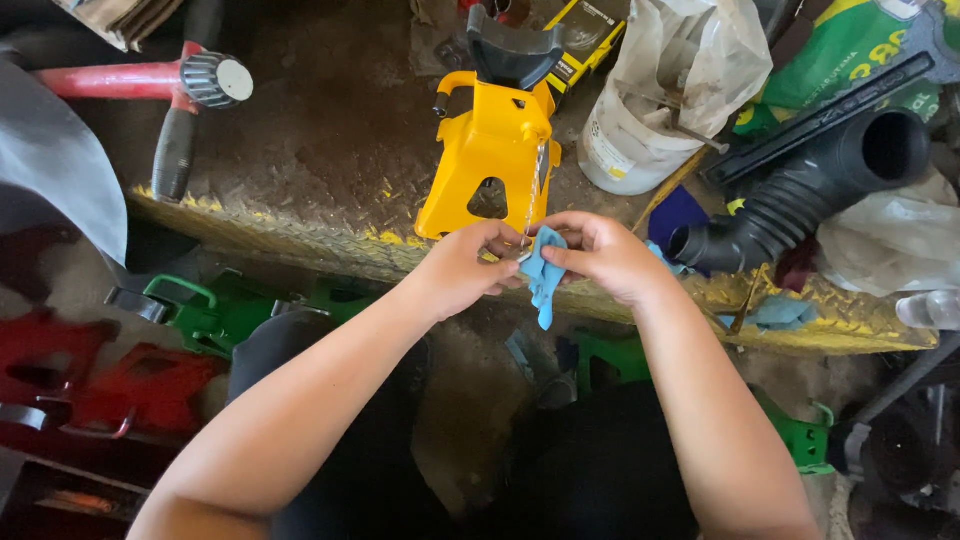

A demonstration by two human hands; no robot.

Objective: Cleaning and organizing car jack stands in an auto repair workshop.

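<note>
A yellow jack stand (490, 140) with a black saddle on top stands on a metal tread-plate step (300, 240). A thin chain (535, 190) hangs down its right side. My left hand (465, 270) pinches the chain's lower end in front of the stand. My right hand (600, 255) holds a small blue cloth (543, 275) bunched against that same spot. Both hands meet just below the stand's base, and the small part at the chain's end is hidden by my fingers.
Green jack stands (215, 310) and red ones (110, 385) lie on the floor at left. A red-and-black handle (185, 85) rests at upper left. A white bucket with a plastic bag (650, 120), a black ribbed hose (800, 190) and a second blue cloth (780, 312) sit at right.
</note>
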